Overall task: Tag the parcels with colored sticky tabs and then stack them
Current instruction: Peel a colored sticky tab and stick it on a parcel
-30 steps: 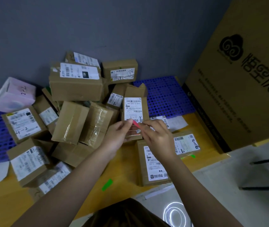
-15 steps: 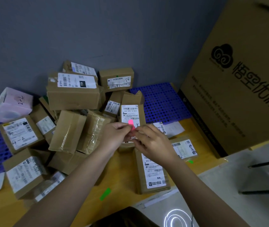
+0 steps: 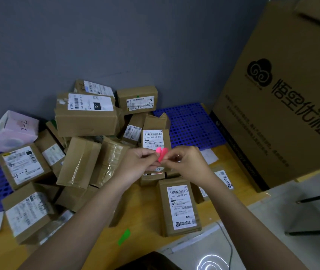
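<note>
We are pinching pink sticky tabs [image 3: 161,153] between left hand [image 3: 137,162] and right hand [image 3: 186,164], at center frame. The parcels [image 3: 85,114] are lying in a loose heap, so stacking seems not started. Free table [image 3: 143,217] room is narrow, at the lower center edge.

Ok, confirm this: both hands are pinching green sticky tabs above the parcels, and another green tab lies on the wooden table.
Wrong colour: the head view shows the left hand and right hand pinching pink sticky tabs above the parcels. The green tab on the wooden table is right.
</note>
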